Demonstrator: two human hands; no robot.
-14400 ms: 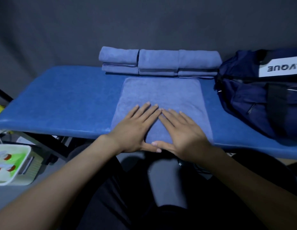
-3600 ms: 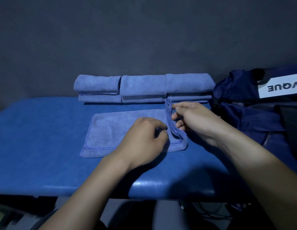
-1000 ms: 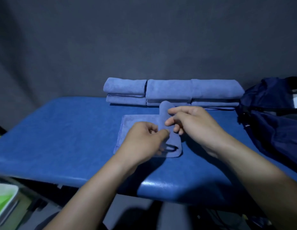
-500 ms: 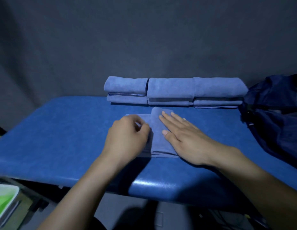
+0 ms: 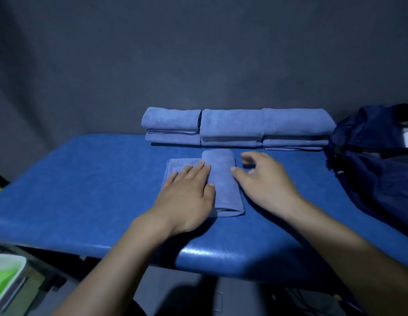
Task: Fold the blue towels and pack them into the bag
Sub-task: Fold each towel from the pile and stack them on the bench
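A blue towel (image 5: 223, 181) lies partly folded in the middle of the blue padded table (image 5: 84, 183), its right part doubled into a narrow strip. My left hand (image 5: 187, 190) presses flat on the towel's left part, fingers straight. My right hand (image 5: 262, 179) hovers just right of the folded strip with fingers loosely spread, holding nothing. Several folded blue towels (image 5: 237, 127) are stacked in a row at the table's back edge. The dark navy bag (image 5: 378, 160) sits at the right end of the table.
A dark grey backdrop hangs behind the table. A white tray with green contents (image 5: 4, 277) sits low at the bottom left, below the table's front edge. Bare blue padding stretches to the left of the towel.
My right hand has lifted off the folded strip and moved to its right side. My left hand has uncurled and now lies flat on the towel.
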